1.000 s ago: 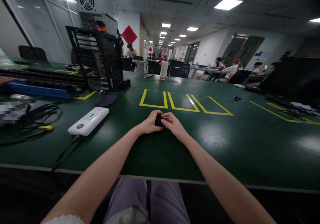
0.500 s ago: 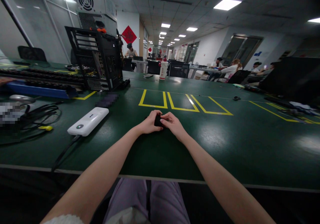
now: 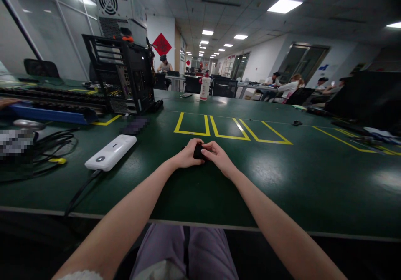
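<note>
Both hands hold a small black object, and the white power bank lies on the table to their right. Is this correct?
Only the side is wrong: the head view shows the white power bank to the left of the left hand.

This looks like a long open-plan office, partly given over to computer hardware work. Light panels (image 3: 285, 6) run down the tiled ceiling (image 3: 200, 13), a glass partition (image 3: 67, 17) stands on the left, and seated people (image 3: 291, 89) work at desks (image 3: 258, 86) among mesh-backed chairs (image 3: 224, 87). The green table (image 3: 200, 196) before me carries an open computer case (image 3: 134, 69), coiled cables (image 3: 56, 142) and yellow tape outlines (image 3: 191, 133).
</note>
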`<state>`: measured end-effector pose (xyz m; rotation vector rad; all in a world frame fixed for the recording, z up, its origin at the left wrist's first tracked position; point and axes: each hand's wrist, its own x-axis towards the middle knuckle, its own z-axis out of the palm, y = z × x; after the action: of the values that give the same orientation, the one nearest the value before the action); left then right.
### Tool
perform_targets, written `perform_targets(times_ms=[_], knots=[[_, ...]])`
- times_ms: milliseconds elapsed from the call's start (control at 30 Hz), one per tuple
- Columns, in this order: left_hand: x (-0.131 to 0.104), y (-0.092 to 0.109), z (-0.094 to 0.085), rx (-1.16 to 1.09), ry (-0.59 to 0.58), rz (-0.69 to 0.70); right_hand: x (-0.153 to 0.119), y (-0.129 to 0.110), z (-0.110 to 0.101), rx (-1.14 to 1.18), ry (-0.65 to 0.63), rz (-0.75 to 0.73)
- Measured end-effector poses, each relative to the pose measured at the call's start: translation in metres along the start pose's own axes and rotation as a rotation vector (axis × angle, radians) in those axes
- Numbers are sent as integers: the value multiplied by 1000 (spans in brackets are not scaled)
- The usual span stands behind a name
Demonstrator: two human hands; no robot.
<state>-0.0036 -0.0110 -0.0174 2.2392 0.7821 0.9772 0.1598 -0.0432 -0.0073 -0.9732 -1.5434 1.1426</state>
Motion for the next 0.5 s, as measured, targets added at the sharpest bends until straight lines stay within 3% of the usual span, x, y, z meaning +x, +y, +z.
perform_targets(times_ms=[300,500], knots=[[0,2,-1,5,-17,9,4,7,-1,11,37,44],[0,1,0,14,-16,15,2,6,-5,-4,-23,86]])
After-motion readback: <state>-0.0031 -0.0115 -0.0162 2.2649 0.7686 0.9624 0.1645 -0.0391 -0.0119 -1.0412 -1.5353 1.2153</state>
